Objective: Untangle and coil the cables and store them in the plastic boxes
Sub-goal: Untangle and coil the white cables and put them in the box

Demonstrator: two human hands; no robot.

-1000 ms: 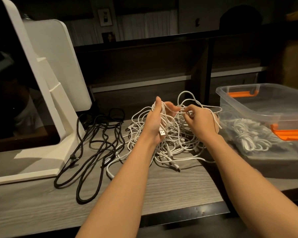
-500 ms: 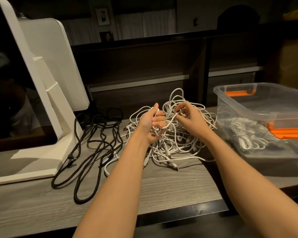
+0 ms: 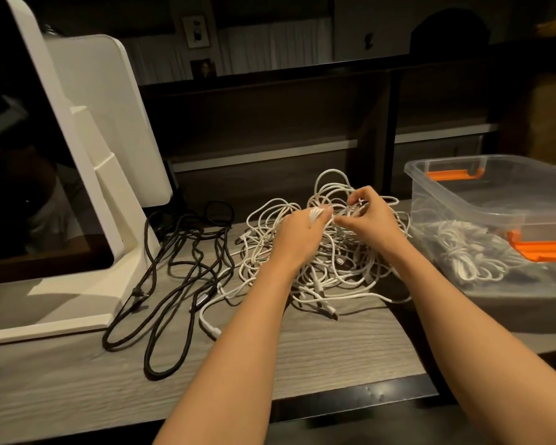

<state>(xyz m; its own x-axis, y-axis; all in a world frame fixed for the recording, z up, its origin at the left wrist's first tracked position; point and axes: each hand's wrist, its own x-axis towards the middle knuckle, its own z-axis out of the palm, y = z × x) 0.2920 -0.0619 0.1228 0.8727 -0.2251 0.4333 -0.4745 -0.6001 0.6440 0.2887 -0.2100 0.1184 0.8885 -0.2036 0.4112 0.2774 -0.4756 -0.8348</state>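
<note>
My left hand (image 3: 297,234) holds a bunch of strands from the white cable pile (image 3: 321,252) on the table (image 3: 318,354). My right hand (image 3: 368,220) pinches one strand. The plastic box (image 3: 482,187) sits just right, with coiled cable (image 3: 463,248) inside.

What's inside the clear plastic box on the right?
The plastic box holds a bundle of white cable on its floor. An orange-handled tray or lid sits over the right part, so whatever lies beneath that is hidden.
</note>
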